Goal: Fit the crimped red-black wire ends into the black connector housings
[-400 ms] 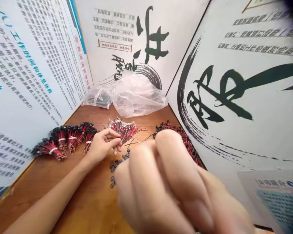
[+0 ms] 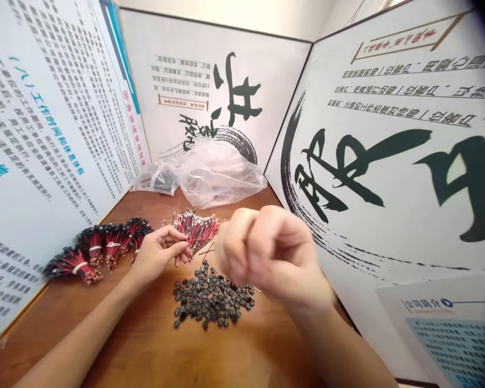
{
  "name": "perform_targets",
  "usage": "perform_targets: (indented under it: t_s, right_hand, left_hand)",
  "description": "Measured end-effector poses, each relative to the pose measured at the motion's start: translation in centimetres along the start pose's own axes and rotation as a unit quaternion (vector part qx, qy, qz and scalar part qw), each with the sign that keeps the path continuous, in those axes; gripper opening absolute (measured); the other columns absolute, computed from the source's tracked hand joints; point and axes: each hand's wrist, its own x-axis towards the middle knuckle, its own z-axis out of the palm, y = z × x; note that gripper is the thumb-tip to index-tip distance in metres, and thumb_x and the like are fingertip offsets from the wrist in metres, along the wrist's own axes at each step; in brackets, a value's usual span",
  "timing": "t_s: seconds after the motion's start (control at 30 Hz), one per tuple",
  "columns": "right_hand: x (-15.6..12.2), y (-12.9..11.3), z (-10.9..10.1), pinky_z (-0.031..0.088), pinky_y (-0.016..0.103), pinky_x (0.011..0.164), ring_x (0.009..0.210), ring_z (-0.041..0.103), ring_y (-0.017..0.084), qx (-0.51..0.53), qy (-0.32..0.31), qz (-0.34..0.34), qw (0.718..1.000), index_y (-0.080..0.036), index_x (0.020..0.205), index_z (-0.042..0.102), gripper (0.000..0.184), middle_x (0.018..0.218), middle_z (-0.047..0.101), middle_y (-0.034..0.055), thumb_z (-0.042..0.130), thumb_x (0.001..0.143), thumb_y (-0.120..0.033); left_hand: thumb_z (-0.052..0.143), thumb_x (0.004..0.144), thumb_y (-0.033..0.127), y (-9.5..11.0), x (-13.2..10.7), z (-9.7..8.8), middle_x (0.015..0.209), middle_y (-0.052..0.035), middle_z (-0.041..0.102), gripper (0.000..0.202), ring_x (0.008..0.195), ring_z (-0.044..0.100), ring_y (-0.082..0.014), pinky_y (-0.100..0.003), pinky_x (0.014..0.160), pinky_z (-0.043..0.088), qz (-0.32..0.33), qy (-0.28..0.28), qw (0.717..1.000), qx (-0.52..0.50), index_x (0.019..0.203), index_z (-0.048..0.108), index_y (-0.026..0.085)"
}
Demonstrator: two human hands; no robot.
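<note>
My left hand (image 2: 159,250) rests on the wooden table (image 2: 145,345), fingers pinched together on a thin wire at the edge of a loose pile of red-and-black wires (image 2: 196,226). My right hand (image 2: 267,253) hangs in the air in front of the camera, curled into a loose fist and blurred; nothing shows in it. Below it lies a heap of small black connector housings (image 2: 212,299). Left of my left hand lie several tied bundles of red-and-black wires (image 2: 99,245).
Printed white boards wall in the table on the left (image 2: 44,134), back (image 2: 210,86) and right (image 2: 388,161). Crumpled clear plastic bags (image 2: 210,172) lie in the far corner.
My right hand has drawn away from the camera and now uncovers the heap of black housings. The view has tilted upward. My left hand keeps its pinch by the wire pile.
</note>
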Motion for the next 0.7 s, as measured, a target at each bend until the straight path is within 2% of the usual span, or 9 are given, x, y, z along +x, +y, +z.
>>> perform_targets:
  t_s: [0.07,0.17,0.23,0.3,0.37,0.5,0.57,0.63,0.7]
  right_hand:
    - [0.1,2.9,-0.4,0.044,0.027,0.062,0.068,0.055,0.013,-0.069,-0.013,-0.004,0.998,-0.020,0.075,0.054,0.013,0.076,0.059,0.0003,0.052,0.080,-0.009]
    - [-1.7,7.8,-0.8,0.043,0.028,0.062,0.065,0.051,0.014,-0.265,-0.058,0.077,0.959,-0.019,0.076,0.056,0.020,0.071,0.057,0.0003,0.047,0.077,-0.001]
    - [-3.3,10.5,-0.6,0.047,0.033,0.078,0.088,0.057,0.020,-0.342,-0.131,0.101,0.925,-0.017,0.097,0.060,0.028,0.094,0.063,0.0066,0.046,0.080,0.000]
    - [-4.6,12.2,-0.1,0.046,0.036,0.089,0.103,0.055,0.023,-0.382,-0.164,0.097,0.905,-0.017,0.114,0.057,0.036,0.110,0.062,0.0106,0.045,0.084,-0.001]
    - [-5.1,13.1,0.5,0.045,0.037,0.090,0.106,0.052,0.024,-0.408,-0.184,0.089,0.890,-0.016,0.118,0.055,0.036,0.112,0.061,0.0118,0.044,0.087,-0.002]
    - [-4.9,13.9,1.3,0.045,0.031,0.080,0.095,0.053,0.022,-0.476,-0.233,0.116,0.840,-0.017,0.096,0.060,0.022,0.103,0.061,0.0098,0.047,0.088,-0.002]
    - [-4.9,13.8,1.5,0.044,0.030,0.073,0.091,0.053,0.023,-0.506,-0.241,0.138,0.816,-0.016,0.088,0.059,0.021,0.099,0.060,0.0107,0.047,0.086,0.001]
    - [-5.1,13.5,1.4,0.043,0.032,0.070,0.089,0.052,0.024,-0.523,-0.237,0.147,0.805,-0.015,0.087,0.058,0.022,0.097,0.060,0.0132,0.046,0.082,0.003]
    - [-5.6,12.8,1.0,0.042,0.034,0.069,0.086,0.052,0.025,-0.522,-0.221,0.154,0.809,-0.014,0.084,0.057,0.022,0.091,0.060,0.0136,0.043,0.082,0.003]
  left_hand:
    - [0.077,0.073,0.025,-0.2,0.0,-0.2,0.060,-0.0044,0.071,0.022,0.047,0.064,-0.0150,-0.023,0.043,0.049,-0.008,-0.011,1.000,0.013,0.078,0.060,0.013]
    - [0.076,0.076,0.026,-0.8,0.0,-0.3,0.064,-0.0041,0.071,0.022,0.051,0.064,-0.0135,-0.022,0.047,0.050,-0.019,-0.023,0.999,0.021,0.081,0.058,0.013]
    - [0.075,0.076,0.025,-1.2,-0.1,-0.2,0.065,-0.0044,0.071,0.022,0.052,0.064,-0.0131,-0.022,0.048,0.050,-0.027,-0.028,0.999,0.017,0.082,0.057,0.013]
    - [0.075,0.076,0.023,-1.6,-0.2,0.0,0.064,-0.0039,0.071,0.022,0.052,0.063,-0.0125,-0.022,0.049,0.050,-0.037,-0.034,0.999,0.006,0.082,0.057,0.013]
    - [0.076,0.075,0.022,-1.7,-0.2,0.2,0.062,-0.0031,0.070,0.023,0.051,0.063,-0.0124,-0.022,0.049,0.050,-0.041,-0.041,0.998,-0.012,0.081,0.055,0.014]
    - [0.077,0.074,0.020,-1.6,-0.4,0.4,0.061,-0.0039,0.071,0.025,0.051,0.063,-0.0130,-0.022,0.050,0.050,-0.037,-0.050,0.997,-0.036,0.080,0.054,0.013]
    - [0.077,0.074,0.021,-1.4,-0.5,0.6,0.062,-0.0049,0.071,0.025,0.051,0.064,-0.0134,-0.023,0.049,0.051,-0.036,-0.054,0.997,-0.043,0.080,0.054,0.013]
    - [0.077,0.075,0.022,-1.4,-0.6,0.8,0.064,-0.0056,0.072,0.025,0.052,0.065,-0.0144,-0.023,0.048,0.051,-0.035,-0.051,0.997,-0.054,0.081,0.054,0.014]
    - [0.076,0.075,0.025,-1.4,-0.7,1.1,0.065,-0.0056,0.072,0.027,0.053,0.066,-0.0151,-0.023,0.047,0.050,-0.036,-0.044,0.996,-0.070,0.084,0.054,0.014]
